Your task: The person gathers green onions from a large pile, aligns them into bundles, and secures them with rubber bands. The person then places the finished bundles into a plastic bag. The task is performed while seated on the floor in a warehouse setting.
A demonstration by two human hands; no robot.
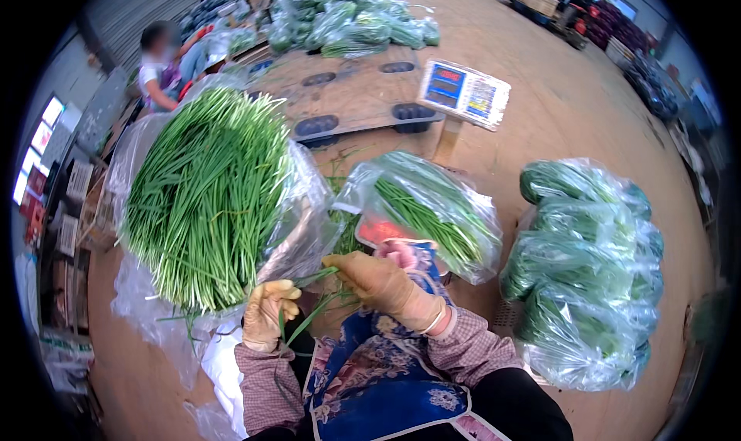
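Note:
My left hand (270,313), in a tan rubber glove, has its fingers curled around some green leaves beside the big heap. My right hand (386,285), gloved alike, pinches a few long green leaves (315,276) between thumb and fingers over my lap. To the left, a large heap of long green leafy stalks with pale ends (208,198) lies in an open clear plastic bag (307,209). A smaller clear bag of the same greens (428,209) rests beyond my right hand, partly over a red surface. A blue floral apron (393,377) covers my lap.
Filled clear bags of greens (584,273) are stacked at the right on a crate. A scale display (464,94) stands on a post ahead. Behind it are a pallet (353,99) and more bagged greens (353,18). A person (159,70) sits at the upper left.

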